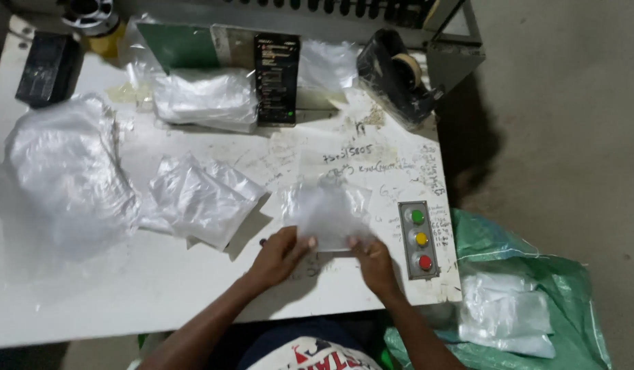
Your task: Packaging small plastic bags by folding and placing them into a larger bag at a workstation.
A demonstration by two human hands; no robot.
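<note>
Both hands, left hand (281, 252) and right hand (373, 258), pinch a clear plastic bag (328, 214) on the table (193, 288), fingers closed on its near edge; a button panel (419, 239) lies just right of them.

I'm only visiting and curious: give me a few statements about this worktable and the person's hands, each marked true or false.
1. Both hands hold one clear plastic bag on the white table. True: left hand, right hand.
2. The button panel lies left of the hands. False: it lies right of them.
3. Its three buttons run green, yellow, red from top to bottom. True.
4. The tape dispenser sits at the table's near edge. False: it sits at the far right corner.
5. A green sack lies on the floor beside the table. True.
</note>
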